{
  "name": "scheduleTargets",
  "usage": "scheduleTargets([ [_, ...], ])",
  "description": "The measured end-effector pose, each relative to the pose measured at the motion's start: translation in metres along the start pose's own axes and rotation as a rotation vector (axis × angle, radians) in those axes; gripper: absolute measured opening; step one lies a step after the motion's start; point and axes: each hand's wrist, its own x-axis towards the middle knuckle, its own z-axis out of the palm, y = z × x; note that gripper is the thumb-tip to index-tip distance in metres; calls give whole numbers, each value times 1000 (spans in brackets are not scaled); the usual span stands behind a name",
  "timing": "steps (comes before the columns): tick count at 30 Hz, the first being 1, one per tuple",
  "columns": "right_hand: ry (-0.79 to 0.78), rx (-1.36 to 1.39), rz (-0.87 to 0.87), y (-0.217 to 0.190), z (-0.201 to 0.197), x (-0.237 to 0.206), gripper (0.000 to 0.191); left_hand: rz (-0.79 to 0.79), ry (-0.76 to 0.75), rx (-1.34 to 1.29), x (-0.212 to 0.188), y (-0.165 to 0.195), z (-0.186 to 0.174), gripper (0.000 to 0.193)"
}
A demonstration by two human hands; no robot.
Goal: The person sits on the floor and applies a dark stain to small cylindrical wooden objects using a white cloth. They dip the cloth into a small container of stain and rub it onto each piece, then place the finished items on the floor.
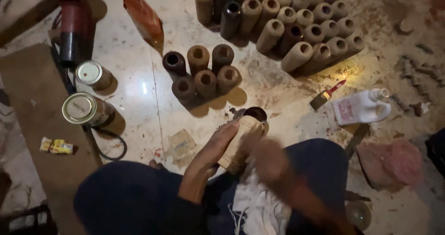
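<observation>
Left hand point(211, 154) — fingers point(227, 129) wrapped around a pale wooden cylinder point(238, 140), held tilted over the lap. Right hand point(273, 163) is blurred; it lies against the cylinder's lower side with a white cloth point(257, 205), and its grip cannot be told. Just beyond the fingers a dark open tin point(255, 113) sits on the floor point(139, 86). Farther out — six brown cylinders point(201, 70) stand clustered; beyond them, a larger batch point(287, 21).

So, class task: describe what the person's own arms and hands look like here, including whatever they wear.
Both hands are bare, with no gloves, rings or watch showing. The left hand is sharp, its forearm uncovered up to a dark sleeve at the elbow. The right hand is motion-blurred, so its details cannot be told.
</observation>
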Motion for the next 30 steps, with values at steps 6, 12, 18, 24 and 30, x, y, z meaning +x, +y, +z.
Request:
scheduleTargets([
  [6,-152,38,189,-3,1,-8,30,-66,0,-18,-6,10,10,50],
  [12,27,-234,140,7,3,-9,33,-149,44,-97,-3,3,6,54],
  [18,-53,-197,-138,8,3,-19,50,-123,101,-101,10,-18,-5,52],
  [24,22,-144,-84,22,9,-40,44,-182,74,-300,17,-33,-14,51],
  [30,44,-305,-32,24,3,-36,45,-121,-86,-290,24,-40,-17,54],
])
